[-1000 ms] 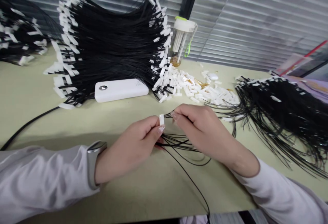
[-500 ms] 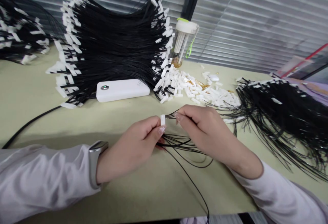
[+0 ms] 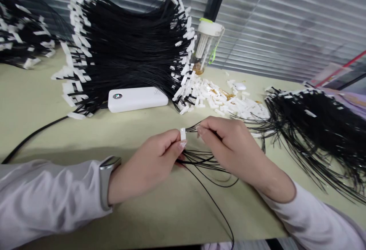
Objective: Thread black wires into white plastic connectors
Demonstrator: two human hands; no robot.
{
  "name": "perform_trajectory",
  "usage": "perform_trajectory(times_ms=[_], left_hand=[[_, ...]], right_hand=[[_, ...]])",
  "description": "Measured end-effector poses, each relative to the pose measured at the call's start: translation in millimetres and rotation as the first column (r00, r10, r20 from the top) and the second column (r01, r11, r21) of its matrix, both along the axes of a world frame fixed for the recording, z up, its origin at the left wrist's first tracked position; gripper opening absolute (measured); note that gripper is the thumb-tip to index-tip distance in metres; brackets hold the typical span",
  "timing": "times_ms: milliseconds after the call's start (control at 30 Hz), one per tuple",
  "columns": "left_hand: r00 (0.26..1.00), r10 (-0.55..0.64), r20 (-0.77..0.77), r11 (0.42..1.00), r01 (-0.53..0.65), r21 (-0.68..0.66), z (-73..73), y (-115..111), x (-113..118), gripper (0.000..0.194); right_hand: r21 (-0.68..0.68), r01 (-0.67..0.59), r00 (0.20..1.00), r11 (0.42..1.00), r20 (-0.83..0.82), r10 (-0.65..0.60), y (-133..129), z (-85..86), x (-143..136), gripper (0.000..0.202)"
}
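Between thumb and forefinger, my left hand pinches a small white plastic connector upright over the table. Thin black wires run out of its right side toward my right hand. That hand is closed in a pinch on a wire near the connector; the wire's end is too small to make out. A loose bundle of black wires passes under my left fingers and behind my right hand. One long wire from it droops over the table's front edge.
A big stack of black cables with white ends stands at the back, a white power bank before it. Loose white connectors lie in a pile beside a drink bottle. More black wires spread at right.
Both hands keep nearly the same pose around the connector. The whole view has shifted very slightly; no object has been let go or picked up.
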State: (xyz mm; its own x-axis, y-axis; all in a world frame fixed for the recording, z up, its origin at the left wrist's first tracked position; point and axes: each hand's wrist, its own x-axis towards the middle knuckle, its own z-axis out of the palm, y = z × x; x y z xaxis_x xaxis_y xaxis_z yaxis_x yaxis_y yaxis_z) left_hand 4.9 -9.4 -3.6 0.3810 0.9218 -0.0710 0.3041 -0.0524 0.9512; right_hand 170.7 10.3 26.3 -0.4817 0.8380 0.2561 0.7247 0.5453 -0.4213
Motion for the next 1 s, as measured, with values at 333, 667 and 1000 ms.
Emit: perform_trajectory(times_ms=[333,667,1000], left_hand=[[0.999,-0.030,-0.016,0.999,0.030,0.020,0.8,-0.8,-0.9,0.018],[1.000,0.009,-0.009,1.000,-0.008,0.024,-0.4,-1.6,-1.0,0.020],[0.958,0.262,0.114,0.964,-0.266,0.023,-0.4,4.7,-8.5,0.024]], right_hand=[[0.002,-0.048,0.998,0.999,0.028,0.048,1.1,0.3,-0.9,0.019],[0.055,-0.066,0.998,0.996,-0.020,0.068,0.8,-8.4,-8.7,0.015],[-0.170,0.121,0.993,0.978,0.017,-0.120,31.5,16.6,57.0,0.032]])
